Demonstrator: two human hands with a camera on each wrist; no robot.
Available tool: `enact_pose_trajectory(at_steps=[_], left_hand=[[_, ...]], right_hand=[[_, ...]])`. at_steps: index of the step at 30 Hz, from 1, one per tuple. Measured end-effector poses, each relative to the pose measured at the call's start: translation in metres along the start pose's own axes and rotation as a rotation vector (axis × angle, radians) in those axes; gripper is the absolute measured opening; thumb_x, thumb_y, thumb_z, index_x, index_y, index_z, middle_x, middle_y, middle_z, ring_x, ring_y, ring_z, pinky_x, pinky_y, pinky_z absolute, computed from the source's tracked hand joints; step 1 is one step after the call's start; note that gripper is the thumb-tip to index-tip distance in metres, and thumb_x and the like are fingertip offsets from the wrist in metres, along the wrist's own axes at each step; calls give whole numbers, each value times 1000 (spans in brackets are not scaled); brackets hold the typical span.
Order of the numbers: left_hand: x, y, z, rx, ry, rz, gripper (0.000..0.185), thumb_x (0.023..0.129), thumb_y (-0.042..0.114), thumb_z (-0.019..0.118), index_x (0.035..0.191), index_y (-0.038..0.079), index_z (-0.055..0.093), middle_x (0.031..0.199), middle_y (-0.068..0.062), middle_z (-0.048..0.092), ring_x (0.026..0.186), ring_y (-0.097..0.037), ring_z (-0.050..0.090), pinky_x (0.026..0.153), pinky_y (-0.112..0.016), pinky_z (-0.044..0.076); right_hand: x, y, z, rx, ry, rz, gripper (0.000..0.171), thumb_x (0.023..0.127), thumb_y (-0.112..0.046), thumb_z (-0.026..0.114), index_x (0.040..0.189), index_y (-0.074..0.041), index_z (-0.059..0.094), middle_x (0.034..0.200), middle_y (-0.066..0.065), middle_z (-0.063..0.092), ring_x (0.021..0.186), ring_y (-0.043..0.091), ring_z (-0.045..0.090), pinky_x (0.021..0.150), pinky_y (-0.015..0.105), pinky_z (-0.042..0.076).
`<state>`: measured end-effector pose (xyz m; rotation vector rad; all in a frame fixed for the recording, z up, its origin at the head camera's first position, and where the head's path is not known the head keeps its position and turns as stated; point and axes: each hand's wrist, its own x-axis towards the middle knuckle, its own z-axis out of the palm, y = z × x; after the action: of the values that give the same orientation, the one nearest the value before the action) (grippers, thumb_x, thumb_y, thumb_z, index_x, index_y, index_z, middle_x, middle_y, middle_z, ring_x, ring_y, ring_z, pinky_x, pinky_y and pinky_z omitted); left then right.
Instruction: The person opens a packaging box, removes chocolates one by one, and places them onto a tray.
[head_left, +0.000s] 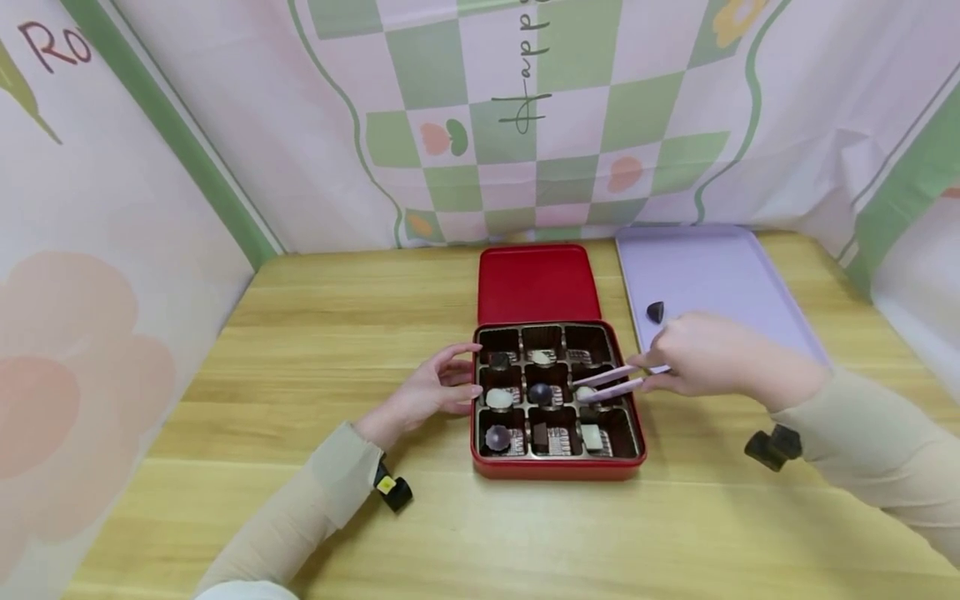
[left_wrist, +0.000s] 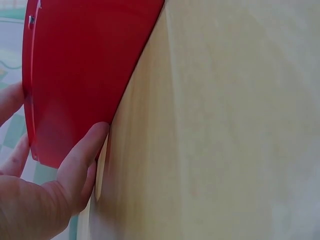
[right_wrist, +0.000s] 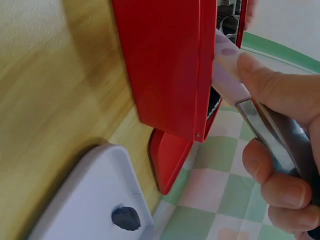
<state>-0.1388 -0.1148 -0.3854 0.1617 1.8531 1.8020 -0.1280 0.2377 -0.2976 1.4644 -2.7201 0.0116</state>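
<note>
A pale wooden table [head_left: 337, 333] is seen, ringed by patterned cloth. At its centre an open red box [head_left: 557, 467] is set, with its red lid [head_left: 534, 283] laid flat just behind, at twelve o'clock. At two o'clock a lilac tray [head_left: 712, 271] is placed beside the lid.

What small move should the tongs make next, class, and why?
Probably close the tongs on the pale chocolate and lift: their tips sit at it in the box, the left hand steadies the box's side, and one dark chocolate already lies on the tray.
</note>
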Motion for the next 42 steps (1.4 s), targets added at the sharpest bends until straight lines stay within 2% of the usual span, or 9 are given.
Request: enact_pose_trajectory(at_steps=[5,10,14,23,26,29,33,36,42], left_hand=[[0,1,0,1,-9,-11,64,87,-5,61,143,17,38,139,-19,38,122,-30,44,84,-41,58],[-1,1,-1,-1,-7,-11,64,87,-6,61,143,17,38,138,-20,38,120,-29,45,84,-41,58],[-2,2,-1,-6,-1,0,64,87,-6,60,143,15,38,137,-21,39,117,-28,48,83,-41,59],[-2,2,-2,2,-12,-8,65,86,-6,61,143,15,36,138,-22,39,118,-28,47,83,-40,59],[-2,2,-1,7,-11,-5,65,87,-5,61,144,15,36,138,-22,39,118,-28,48,82,-39,59],[-2,2,0,5,-9,-2,65,86,-5,61,143,16,38,138,-21,40,118,-29,48,82,-39,59],[-2,2,0,0,-7,1,65,86,-6,61,143,16,38,137,-20,40,119,-29,47,81,-40,59],[-2,2,0,6,-8,5,64,87,-6,60,143,15,37,137,-21,39,119,-30,47,81,-41,59],[-1,1,-1,-1,-7,-11,65,87,-7,60,143,16,37,138,-20,39,118,-28,47,83,-40,59]], right_hand=[[-6,6,7,-1,73,-19,24,73,-28,78,93,-14,77,59,-11,62,48,-4,42,42,20,43],[-16,18,17,42,212,-39,26,68,-29,81,89,-14,77,60,-16,61,51,-7,46,44,16,41],[-27,25,24,73,298,-42,33,71,-37,79,93,-12,77,62,-21,60,53,-12,42,45,11,37],[-38,24,35,199,401,-10,29,66,-27,83,88,-10,76,60,-21,58,53,-17,32,44,7,31],[-39,26,38,234,434,-24,29,68,-28,83,89,-10,76,60,-23,55,53,-16,31,44,6,30],[-41,28,41,250,467,-27,30,71,-30,81,93,-9,76,61,-19,60,54,-15,36,44,6,32],[-43,30,43,231,493,-11,35,77,-38,76,97,-8,76,64,-13,65,55,-13,42,44,8,35],[-44,32,46,217,513,-1,39,80,-44,71,97,-9,76,64,-13,64,56,-12,42,44,9,35],[-45,38,54,190,649,14,48,88,-54,56,96,-11,76,57,-12,57,51,-11,36,40,7,27]])
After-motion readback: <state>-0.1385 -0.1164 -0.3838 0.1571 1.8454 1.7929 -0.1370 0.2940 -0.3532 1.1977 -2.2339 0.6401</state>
